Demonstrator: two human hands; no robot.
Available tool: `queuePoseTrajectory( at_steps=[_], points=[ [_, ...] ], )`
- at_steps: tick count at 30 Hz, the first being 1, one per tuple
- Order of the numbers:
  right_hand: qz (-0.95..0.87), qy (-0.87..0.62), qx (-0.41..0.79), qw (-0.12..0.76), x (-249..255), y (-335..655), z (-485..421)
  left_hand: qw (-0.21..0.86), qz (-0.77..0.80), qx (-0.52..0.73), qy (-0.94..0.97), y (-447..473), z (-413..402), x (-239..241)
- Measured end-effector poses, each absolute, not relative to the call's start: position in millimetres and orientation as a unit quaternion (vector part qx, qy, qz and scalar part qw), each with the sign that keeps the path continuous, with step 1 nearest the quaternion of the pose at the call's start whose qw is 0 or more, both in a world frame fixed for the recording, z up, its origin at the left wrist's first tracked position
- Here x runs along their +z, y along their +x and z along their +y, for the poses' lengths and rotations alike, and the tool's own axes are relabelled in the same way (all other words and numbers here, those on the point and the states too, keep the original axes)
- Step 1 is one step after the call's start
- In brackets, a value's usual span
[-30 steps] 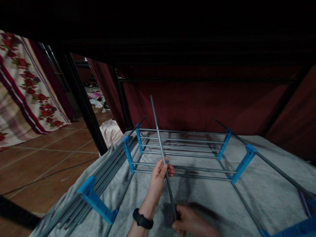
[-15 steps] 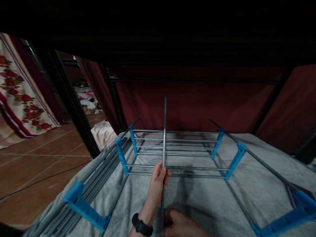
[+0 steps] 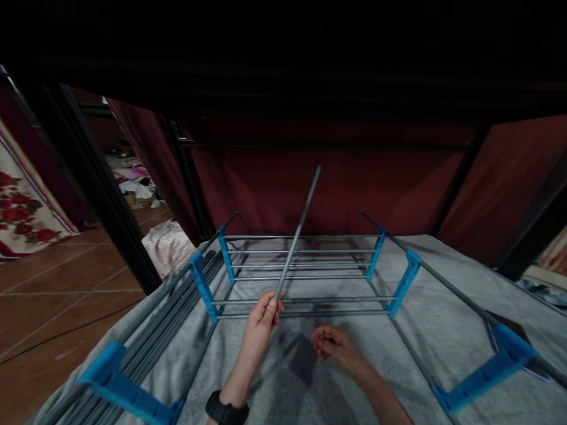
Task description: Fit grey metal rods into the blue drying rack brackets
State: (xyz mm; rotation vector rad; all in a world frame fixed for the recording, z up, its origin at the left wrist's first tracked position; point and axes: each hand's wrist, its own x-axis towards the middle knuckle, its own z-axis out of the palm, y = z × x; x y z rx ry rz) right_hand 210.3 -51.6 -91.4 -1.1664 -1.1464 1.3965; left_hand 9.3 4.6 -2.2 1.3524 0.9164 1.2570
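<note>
Left hand [image 3: 264, 311], lower centre of frame, clenched round bottom end of grey rod [image 3: 297, 231]; rod tilted up and right, tip against dark red curtain [image 3: 354, 183] at upper centre. Black watch [image 3: 225, 408] on left wrist at bottom edge.

Right hand [image 3: 333, 344], just right of left, apart from rod, holding nothing; fingers loosely curled, tips pinched together.

Rack [image 3: 301, 277] of grey bars and blue brackets [image 3: 202, 286] flat on grey blanket [image 3: 443, 330] across mid frame. More rods bundled at lower left, beside tiled floor [image 3: 53, 307].

Risks, as judged: one-hand grip at very end of rod, so long free end could swing and strike curtain or rack bars; could slip from grip and drop among bars. Dim light, so bracket sockets hard to make out; misalignment likely.

No brands, labels or writing readable.
</note>
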Motion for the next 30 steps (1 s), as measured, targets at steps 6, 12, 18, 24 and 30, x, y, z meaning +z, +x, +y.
queuePoseTrajectory(
  at_steps=[6,12,18,24,30],
  points=[
    [-0.422,-0.481,0.542,0.545,-81,234,-51,0.395,0.432,0.488,0.648,-2,10,-9],
    [-0.34,-0.479,0.508,0.63,-73,255,-47,0.29,0.451,0.406,0.74,-17,11,-15],
    [-0.283,-0.487,0.473,0.677,-71,263,-44,0.212,0.462,0.339,0.792,-18,12,-17],
    [-0.258,-0.48,0.471,0.694,-64,267,-45,0.14,0.475,0.281,0.822,-17,11,-20],
    [-0.202,-0.438,0.474,0.737,-57,277,-48,0.119,0.454,0.235,0.851,-23,12,-28]
  ],
)
